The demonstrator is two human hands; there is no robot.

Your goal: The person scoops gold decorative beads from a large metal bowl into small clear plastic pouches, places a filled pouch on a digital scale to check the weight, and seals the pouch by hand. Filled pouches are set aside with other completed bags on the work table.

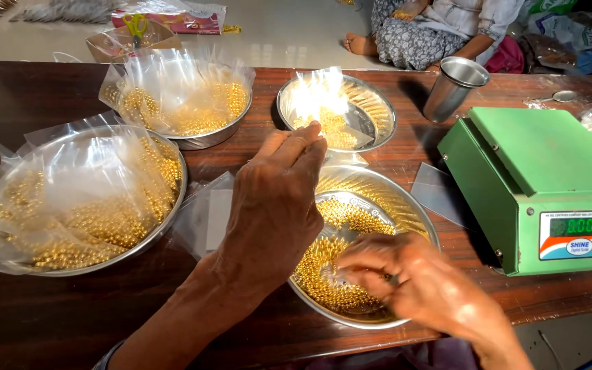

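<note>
Blurred over a steel plate (416,212) of gold beads (330,267), the right hand (412,281) gathered beads with curled fingers while the left hand (275,205) pinched a clear bag (320,96).

Green digital scale (539,181) sits on the right side of the dark wooden table (49,322), with a steel tumbler (455,88) just behind it and a small spoon (562,96) further right. Two steel bowls on the left, near one (77,202) and far one (183,103), are piled with clear packets of gold beads. Yellow-handled scissors (134,26) lie on the floor beyond, where a person (440,31) sits.
</note>
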